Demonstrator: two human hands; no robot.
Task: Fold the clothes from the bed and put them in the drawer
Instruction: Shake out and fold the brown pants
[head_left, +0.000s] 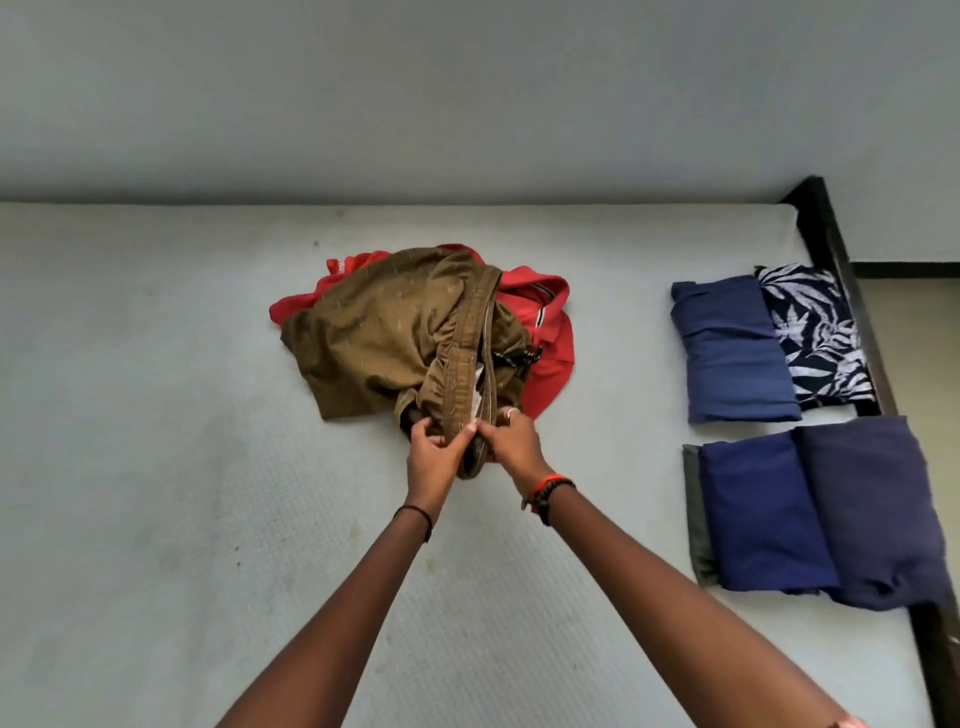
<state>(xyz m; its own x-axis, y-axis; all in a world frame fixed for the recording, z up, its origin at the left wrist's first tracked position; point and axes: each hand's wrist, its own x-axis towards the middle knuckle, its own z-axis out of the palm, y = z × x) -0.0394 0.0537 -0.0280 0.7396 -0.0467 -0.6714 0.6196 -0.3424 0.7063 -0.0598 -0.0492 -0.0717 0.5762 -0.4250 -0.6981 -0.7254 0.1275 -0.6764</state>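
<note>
On bed: both hands pinch brown shorts waistband, running away from person

**What Lies on the Mattress, Counted**

There is one mattress. At its middle lie two unfolded pieces: one brown garment and one red garment. Along its right edge lie four folded pieces: one blue piece, one leaf-print piece, one dark blue piece and one navy piece. One grey-green edge shows beneath them. Two hands reach over its middle: left hand, right hand.

On the mattress, shorts overlie a shirt; folded clothes, perhaps four, line its right.
</note>
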